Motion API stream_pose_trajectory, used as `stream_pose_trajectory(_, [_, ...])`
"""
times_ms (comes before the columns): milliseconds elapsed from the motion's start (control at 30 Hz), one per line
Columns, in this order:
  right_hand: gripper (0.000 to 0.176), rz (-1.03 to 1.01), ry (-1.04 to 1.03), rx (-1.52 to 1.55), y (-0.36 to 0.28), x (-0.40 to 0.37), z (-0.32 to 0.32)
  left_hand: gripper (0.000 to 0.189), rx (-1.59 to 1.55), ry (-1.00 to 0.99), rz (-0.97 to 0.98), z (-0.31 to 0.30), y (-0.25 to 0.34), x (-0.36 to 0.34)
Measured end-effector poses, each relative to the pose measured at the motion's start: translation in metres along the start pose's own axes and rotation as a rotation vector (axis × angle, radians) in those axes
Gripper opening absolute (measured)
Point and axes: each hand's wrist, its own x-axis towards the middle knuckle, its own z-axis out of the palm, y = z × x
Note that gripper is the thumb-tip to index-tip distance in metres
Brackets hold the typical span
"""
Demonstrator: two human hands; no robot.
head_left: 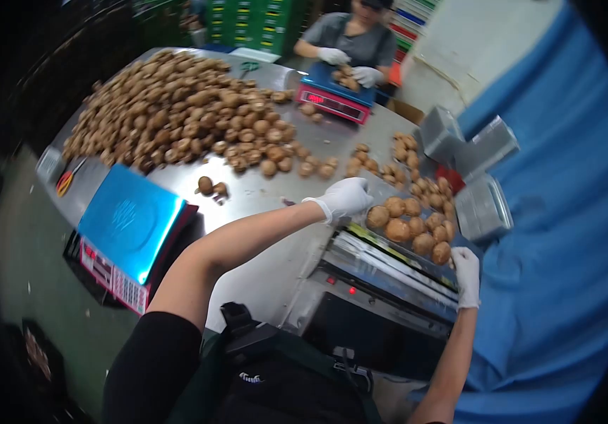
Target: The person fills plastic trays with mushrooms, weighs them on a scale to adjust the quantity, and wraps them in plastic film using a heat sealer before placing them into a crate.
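Note:
My left hand (348, 200), in a white glove, is closed at the left end of a group of brown mushrooms (397, 229). At the right end, my gloved right hand (466, 277) pinches with its fingertips right beside the nearest mushroom. A sheet of clear plastic film seems to stretch between both hands around the mushrooms. They lie at the far edge of a film wrapping machine (382, 300), which has a lit red lamp. What lies under the mushrooms is hidden.
A big mushroom heap (170, 106) covers the steel table's far left. A blue-topped scale (131, 222) stands at my left. Filled trays and stacked clear trays (484, 208) are beyond my right hand. Across the table a gloved person (350, 53) handles mushrooms on another scale (336, 99). Blue sheeting (558, 212) hangs right.

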Motion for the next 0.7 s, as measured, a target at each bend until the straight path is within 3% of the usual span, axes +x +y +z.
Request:
stream_pose_trajectory(133, [0.016, -0.147, -0.178, 0.047, -0.054, 0.004, 0.043, 0.020, -0.098, 0.172, 0.109, -0.067, -0.042, -0.045])
stream_pose_trajectory(200, [0.015, -0.149, -0.239, 0.063, -0.079, 0.005, 0.080, 0.019, -0.217, 0.177, -0.051, -0.114, -0.051, -0.096])
stream_pose_trajectory(233, [0.015, -0.135, -0.242, 0.057, -0.092, 0.004, 0.106, 0.017, -0.066, 0.315, 0.091, -0.123, -0.083, -0.099])
stream_pose_trajectory(300, [0.014, -0.195, -0.363, 0.088, -0.124, -0.005, 0.163, 0.016, -0.173, 0.337, 0.020, -0.164, -0.107, -0.146])
stream_pose_trajectory(333, [0.013, -0.214, -0.403, 0.122, -0.136, -0.010, 0.185, 0.016, -0.190, 0.246, -0.175, -0.192, -0.102, -0.178])
stream_pose_trajectory(400, [0.013, -0.199, -0.548, 0.133, -0.165, -0.028, 0.237, 0.017, -0.232, 0.356, -0.148, -0.213, -0.148, -0.206])
stream_pose_trajectory(433, [0.013, -0.319, -0.567, 0.100, -0.162, -0.023, 0.269, 0.017, -0.242, 0.390, -0.261, -0.227, -0.155, -0.230])
stream_pose_trajectory(467, [0.014, -0.293, -0.609, 0.101, -0.159, -0.020, 0.285, 0.017, -0.179, 0.431, -0.252, -0.228, -0.167, -0.243])
stream_pose_trajectory(567, [0.016, -0.290, -0.776, 0.114, -0.187, -0.043, 0.373, 0.016, -0.157, 0.357, -0.470, -0.270, -0.212, -0.297])
stream_pose_trajectory(633, [0.017, -0.299, -0.875, 0.158, -0.196, -0.059, 0.432, 0.016, -0.160, 0.431, -0.547, -0.282, -0.264, -0.323])
stream_pose_trajectory(700, [0.018, -0.325, -0.916, 0.130, -0.200, -0.063, 0.456, 0.017, -0.143, 0.449, -0.600, -0.288, -0.275, -0.340])
